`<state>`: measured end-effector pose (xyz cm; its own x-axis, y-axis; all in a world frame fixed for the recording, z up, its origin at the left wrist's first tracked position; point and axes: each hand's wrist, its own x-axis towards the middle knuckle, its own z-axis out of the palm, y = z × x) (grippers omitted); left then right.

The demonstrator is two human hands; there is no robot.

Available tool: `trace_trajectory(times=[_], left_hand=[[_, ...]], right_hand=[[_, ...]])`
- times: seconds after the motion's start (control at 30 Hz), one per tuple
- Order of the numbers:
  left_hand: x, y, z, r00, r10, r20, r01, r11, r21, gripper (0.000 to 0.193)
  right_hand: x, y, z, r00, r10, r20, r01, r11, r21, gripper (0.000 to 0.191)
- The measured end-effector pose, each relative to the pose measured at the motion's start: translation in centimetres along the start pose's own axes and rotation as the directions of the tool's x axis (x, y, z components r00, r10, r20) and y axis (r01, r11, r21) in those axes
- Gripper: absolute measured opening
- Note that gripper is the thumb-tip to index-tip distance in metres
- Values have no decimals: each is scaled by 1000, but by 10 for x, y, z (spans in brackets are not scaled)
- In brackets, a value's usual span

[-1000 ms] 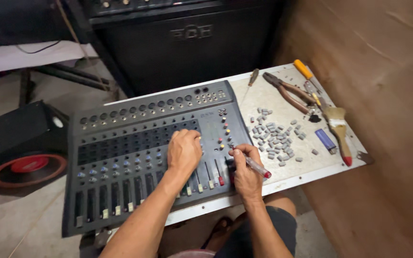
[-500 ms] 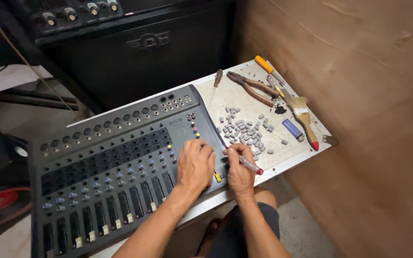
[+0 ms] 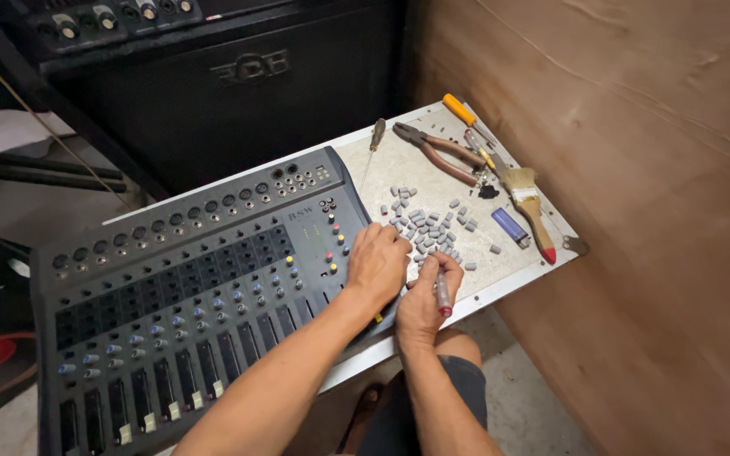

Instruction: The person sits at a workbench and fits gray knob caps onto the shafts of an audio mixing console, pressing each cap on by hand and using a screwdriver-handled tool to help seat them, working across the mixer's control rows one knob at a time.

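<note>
Resting left hand (image 3: 378, 263) spread on mixer (image 3: 187, 287), right hand (image 3: 424, 300) gripping screwdriver (image 3: 443, 293)

Both hands (image 3: 378, 263) (image 3: 422, 300) curled, side by side

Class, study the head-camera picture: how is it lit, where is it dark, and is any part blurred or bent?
Head view: soft, even light on the pale board, with only faint shadows under the left hand and right hand; the black cabinet behind the mixer is dim, detail lost; focus sharp throughout; straight edges bow slightly toward the frame's borders.
</note>
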<state>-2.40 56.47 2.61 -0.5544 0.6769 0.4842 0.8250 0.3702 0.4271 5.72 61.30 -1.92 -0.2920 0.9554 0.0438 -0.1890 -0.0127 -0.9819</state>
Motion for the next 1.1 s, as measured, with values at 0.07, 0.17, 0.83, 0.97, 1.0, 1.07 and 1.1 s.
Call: trace_trajectory(times=[0.07,0.17,0.83,0.97,1.0,1.07,1.1], left_hand=[[5,-3,8,1000,-4,23,3,1000,23,15],[11,-5,17,997,15,73,-22,995,97,18],[8,-6,15,993,-5,116,-18,980,197,19],[3,-6,7,999,25,39,-30,989,146,18],[1,-6,4,999,31,16,-33,991,133,18],[-4,-6,0,998,16,-65,-11,997,77,16],[-7,-5,-3,994,7,-105,-2,999,48,15]], right_hand=[[0,0,-1,1000,-1,12,1,1000,8,23],[2,2,0,1000,-5,9,5,1000,22,23],[14,28,-3,990,-123,65,128,989,-76,17],[16,32,-2,990,-114,82,119,991,-57,17],[16,32,-2,987,-136,89,141,988,-61,17],[14,31,-2,978,-180,102,187,980,-65,18],[13,30,-2,980,-170,102,177,982,-62,18]])
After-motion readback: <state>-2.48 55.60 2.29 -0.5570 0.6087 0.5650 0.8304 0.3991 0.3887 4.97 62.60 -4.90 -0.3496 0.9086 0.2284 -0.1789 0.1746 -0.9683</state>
